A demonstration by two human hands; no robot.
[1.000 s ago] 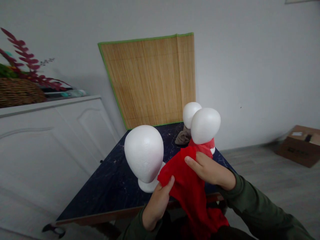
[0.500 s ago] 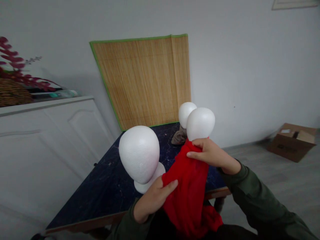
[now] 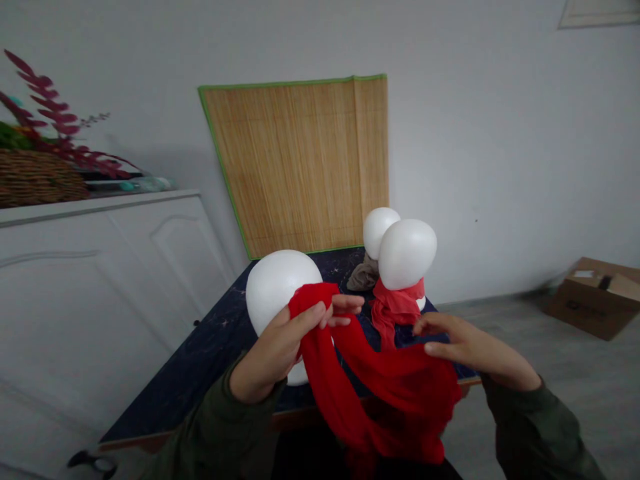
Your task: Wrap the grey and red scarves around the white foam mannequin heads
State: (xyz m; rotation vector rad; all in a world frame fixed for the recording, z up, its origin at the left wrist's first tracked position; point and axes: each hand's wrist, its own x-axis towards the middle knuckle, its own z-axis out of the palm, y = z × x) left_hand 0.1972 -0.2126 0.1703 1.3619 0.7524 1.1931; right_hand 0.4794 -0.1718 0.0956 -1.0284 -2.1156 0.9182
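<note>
A long red scarf point(image 3: 400, 380) droops in a loop between my two hands, its lower part hanging over the table's front edge. My left hand point(image 3: 295, 333) grips a bunched part of it, with the fingertips poking out to the right. On the right, my right hand point(image 3: 460, 343) holds the other stretch, thumb and fingers somewhat apart. Just behind my left hand stands a bare white foam head point(image 3: 275, 283), its lower part partly hidden by hand and scarf. Another foam head point(image 3: 407, 253) farther right wears a lighter red scarf point(image 3: 397, 307) round its neck.
A third foam head point(image 3: 380, 227) with a grey-brown cloth point(image 3: 363, 275) stands at the back of the dark blue marbled table point(image 3: 210, 363). A bamboo mat point(image 3: 300, 167) leans on the wall. White cabinet point(image 3: 135, 267) left; cardboard box point(image 3: 595, 297) on the floor right.
My left hand has risen with the scarf to in front of the near foam head. My right hand has moved right and down, spreading the scarf and uncovering the second head's lighter red scarf.
</note>
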